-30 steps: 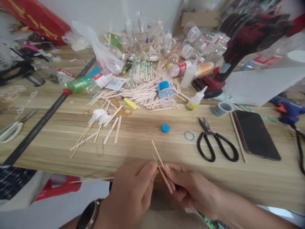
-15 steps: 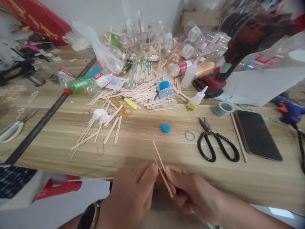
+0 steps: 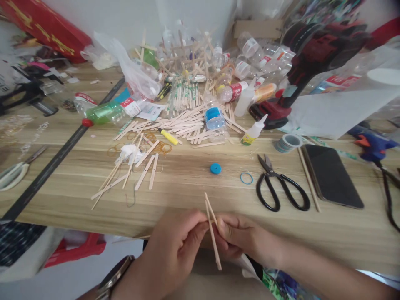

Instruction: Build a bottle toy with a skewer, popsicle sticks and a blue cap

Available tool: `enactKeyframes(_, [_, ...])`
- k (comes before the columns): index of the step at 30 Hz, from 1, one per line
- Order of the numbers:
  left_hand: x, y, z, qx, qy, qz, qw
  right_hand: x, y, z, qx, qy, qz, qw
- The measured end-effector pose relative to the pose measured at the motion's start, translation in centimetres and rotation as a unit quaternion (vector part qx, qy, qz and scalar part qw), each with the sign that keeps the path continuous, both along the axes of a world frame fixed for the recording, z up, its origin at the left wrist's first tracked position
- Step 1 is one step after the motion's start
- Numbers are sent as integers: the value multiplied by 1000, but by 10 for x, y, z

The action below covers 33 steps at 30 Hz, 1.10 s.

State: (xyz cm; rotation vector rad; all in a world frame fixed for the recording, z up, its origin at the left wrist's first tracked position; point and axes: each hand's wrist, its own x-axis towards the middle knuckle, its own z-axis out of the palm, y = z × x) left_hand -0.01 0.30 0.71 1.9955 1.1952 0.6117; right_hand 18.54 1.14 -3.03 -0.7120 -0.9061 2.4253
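Two thin wooden sticks (image 3: 213,239) meet at their upper ends in a narrow V, between my hands at the table's front edge. My left hand (image 3: 178,246), with a watch on its wrist, pinches near the sticks' middle from the left; a thin skewer pokes out on its left side. From the right, my right hand (image 3: 246,237) grips the sticks with thumb and fingers. Beyond them on the table lie a blue disc (image 3: 215,168), a blue rubber band (image 3: 246,178) and black-handled scissors (image 3: 275,183).
Behind are piled wooden sticks (image 3: 184,123), plastic bottles (image 3: 214,116) and a glue bottle (image 3: 253,131). A phone (image 3: 333,175) and a tape roll (image 3: 288,142) lie at right. A long black strip (image 3: 62,154) crosses the left side, near white-handled scissors (image 3: 14,175).
The sticks between my hands have turned more upright, and their upper ends have come together. My left thumb and fingers have shifted around them. The view has moved slightly.
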Motion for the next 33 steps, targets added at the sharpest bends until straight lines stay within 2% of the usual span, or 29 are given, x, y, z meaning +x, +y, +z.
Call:
enactKeyframes(2, [1, -1, -2, 36, 11, -7, 999, 0, -1, 2, -35, 13, 13, 999])
enactKeyframes(5, [2, -2, -2, 160, 40, -23, 986, -1, -7, 8, -91, 21, 3, 996])
enactKeyframes(7, [2, 0, -1, 203, 60, -27, 977, -1, -9, 11, -72, 8, -15, 997])
enactKeyframes(9, [1, 3, 3, 156, 58, -21, 986, -1, -8, 13, -20, -24, -20, 999])
enactKeyframes(11, [0, 8, 8, 35, 21, -23, 999, 0, -5, 13, 46, -67, -18, 997])
enactKeyframes(14, [-1, 14, 13, -122, -35, -35, 991, 3, 3, 13, 165, -149, -22, 975])
enactKeyframes(16, [-1, 16, 12, -158, -35, -19, 987, 4, 6, 14, 272, -241, -31, 931])
enactKeyframes(19, [-1, 16, 9, -196, -25, 32, 980, 7, 4, 19, 433, -376, -97, 814])
enactKeyframes(21, [-2, 18, 8, -245, -26, 54, 968, 9, 0, 25, 503, -407, -155, 747])
enactKeyframes(23, [-4, 22, 7, -293, -21, 67, 954, 10, -4, 32, 533, -408, -179, 719])
enactKeyframes(25, [-6, 29, 6, -319, 0, 78, 945, 8, -4, 37, 551, -416, -166, 704])
enactKeyframes(30, [-9, 52, -3, -341, 17, 57, 938, -6, 13, 29, 621, -516, -85, 584])
enactKeyframes(32, [-13, 61, -6, -377, -9, 32, 926, -9, 23, 25, 613, -553, -56, 562])
enactKeyframes(33, [-16, 66, -5, -395, -25, 20, 918, -9, 28, 24, 595, -570, -48, 564])
